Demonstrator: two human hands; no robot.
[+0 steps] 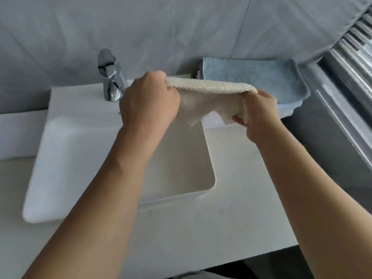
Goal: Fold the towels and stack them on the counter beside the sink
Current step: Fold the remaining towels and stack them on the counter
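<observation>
Cream towel (209,88), fluffy, half-folded, gripped taut btwn left hand (149,101) & right hand (257,115) above sink (60,158).

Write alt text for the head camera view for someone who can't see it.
Two bare hands hold a cream towel stretched between them above a white sink, the left hand gripping one end and the right hand the other. Behind it, a folded blue towel lies on the counter right of a chrome faucet.

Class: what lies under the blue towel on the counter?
Under the blue towel, edges of more folded cloth show at its left end and front. Their number and the counter beneath are covered.
</observation>
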